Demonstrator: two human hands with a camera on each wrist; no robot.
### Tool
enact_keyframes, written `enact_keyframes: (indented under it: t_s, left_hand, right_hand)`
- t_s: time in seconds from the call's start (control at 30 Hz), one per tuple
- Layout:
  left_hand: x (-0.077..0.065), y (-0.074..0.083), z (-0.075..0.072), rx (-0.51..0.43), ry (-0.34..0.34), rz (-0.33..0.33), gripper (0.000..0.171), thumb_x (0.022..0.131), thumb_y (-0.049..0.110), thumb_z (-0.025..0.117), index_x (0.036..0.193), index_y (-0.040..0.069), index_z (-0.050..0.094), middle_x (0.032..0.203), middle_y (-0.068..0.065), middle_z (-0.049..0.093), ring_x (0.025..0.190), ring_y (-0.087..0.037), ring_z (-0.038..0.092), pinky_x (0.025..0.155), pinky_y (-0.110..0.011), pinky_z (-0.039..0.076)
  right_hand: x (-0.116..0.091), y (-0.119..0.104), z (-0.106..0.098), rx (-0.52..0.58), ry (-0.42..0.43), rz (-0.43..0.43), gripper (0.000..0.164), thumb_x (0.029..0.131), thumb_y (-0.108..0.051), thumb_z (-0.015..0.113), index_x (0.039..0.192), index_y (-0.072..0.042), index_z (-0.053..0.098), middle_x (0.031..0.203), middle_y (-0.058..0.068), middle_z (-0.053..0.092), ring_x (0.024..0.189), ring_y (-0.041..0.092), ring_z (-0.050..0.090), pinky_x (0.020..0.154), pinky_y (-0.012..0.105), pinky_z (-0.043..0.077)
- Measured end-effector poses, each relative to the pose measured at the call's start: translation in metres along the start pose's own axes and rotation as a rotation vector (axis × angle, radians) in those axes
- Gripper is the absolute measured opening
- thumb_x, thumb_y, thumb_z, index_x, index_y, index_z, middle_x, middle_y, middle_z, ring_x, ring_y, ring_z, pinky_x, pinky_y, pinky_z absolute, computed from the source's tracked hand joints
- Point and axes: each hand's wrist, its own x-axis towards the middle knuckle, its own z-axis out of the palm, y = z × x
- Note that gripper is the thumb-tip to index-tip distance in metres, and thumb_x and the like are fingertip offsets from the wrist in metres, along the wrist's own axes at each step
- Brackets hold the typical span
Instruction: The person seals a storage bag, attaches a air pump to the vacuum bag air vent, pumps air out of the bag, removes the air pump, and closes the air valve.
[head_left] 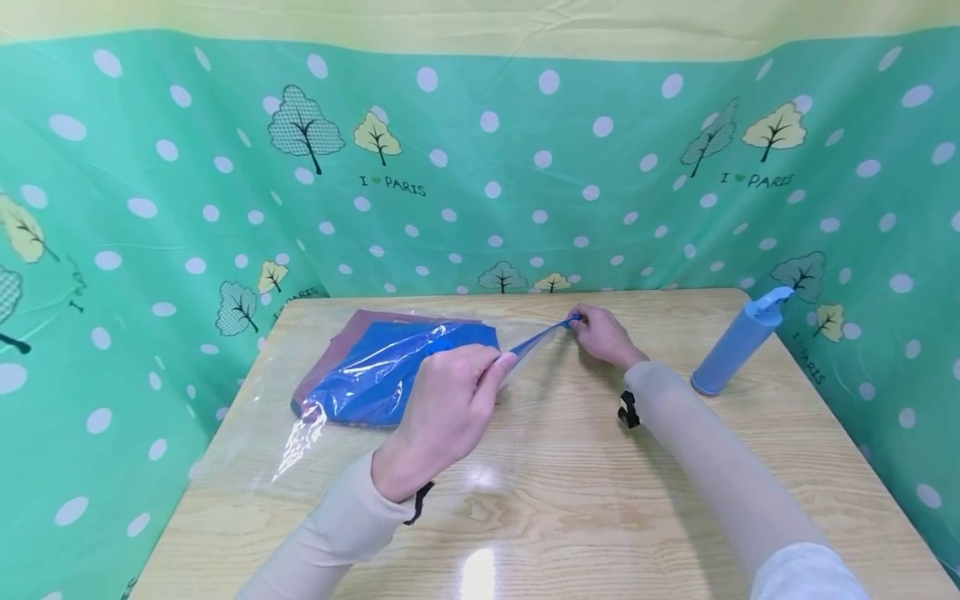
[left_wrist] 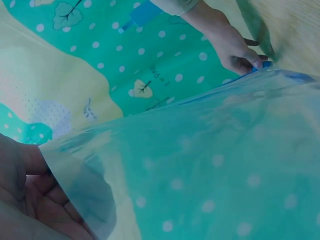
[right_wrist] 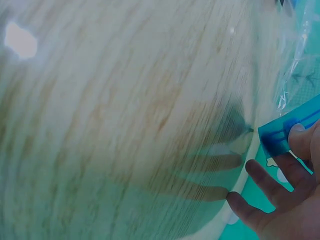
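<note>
A large clear plastic storage bag (head_left: 300,442) lies over the left of the table, with folded blue cloth (head_left: 386,375) and maroon cloth (head_left: 326,367) inside. Along its opening runs a blue strip (head_left: 534,340), stretched taut between both hands. My left hand (head_left: 448,404) pinches the near end of that edge, raised above the table; in the left wrist view the clear film (left_wrist: 200,165) spreads out from its fingers. Near the table's back, my right hand (head_left: 603,337) pinches the far end of the strip between thumb and forefinger, its other fingers spread in the right wrist view.
A blue hand pump (head_left: 738,346) stands tilted on the right of the wooden table (head_left: 570,508), beyond the right forearm. Green dotted curtain (head_left: 517,192) hangs close behind the table and on both sides. Black straps (head_left: 628,410) circle the wrists.
</note>
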Motion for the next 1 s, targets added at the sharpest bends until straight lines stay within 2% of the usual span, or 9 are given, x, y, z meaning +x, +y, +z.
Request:
enact_keyframes:
  t_s: [0.3, 0.7, 1.0]
  left_hand:
    - [0.0012, -0.0008, -0.0007, 0.008, -0.003, -0.002, 0.047, 0.106, 0.012, 0.064, 0.063, 0.017, 0.046, 0.059, 0.008, 0.033, 0.050, -0.008, 0.036, 0.049, -0.026, 0.031]
    - [0.0020, -0.0026, -0.0017, 0.009, -0.002, 0.017, 0.049, 0.107, 0.012, 0.064, 0.062, 0.017, 0.043, 0.059, 0.008, 0.033, 0.050, -0.008, 0.036, 0.048, -0.026, 0.031]
    - [0.0007, -0.0025, -0.0011, 0.005, -0.005, 0.001, 0.048, 0.106, 0.012, 0.065, 0.062, 0.017, 0.045, 0.059, 0.008, 0.034, 0.050, -0.008, 0.037, 0.048, -0.026, 0.031]
  right_hand:
    - [0.0009, 0.0034, -0.0002, 0.003, -0.006, 0.008, 0.017, 0.110, -0.010, 0.051, 0.117, -0.005, 0.066, 0.113, 0.015, 0.067, 0.101, 0.032, 0.059, 0.092, 0.052, 0.049]
    - [0.0028, 0.0056, 0.0005, -0.005, -0.014, -0.010, 0.018, 0.110, -0.008, 0.051, 0.119, -0.002, 0.065, 0.114, 0.016, 0.068, 0.104, 0.033, 0.060, 0.094, 0.053, 0.049]
    - [0.0041, 0.0055, 0.0012, 0.009, -0.026, 0.016, 0.016, 0.110, -0.008, 0.051, 0.117, -0.004, 0.065, 0.113, 0.014, 0.067, 0.101, 0.031, 0.060, 0.093, 0.050, 0.049]
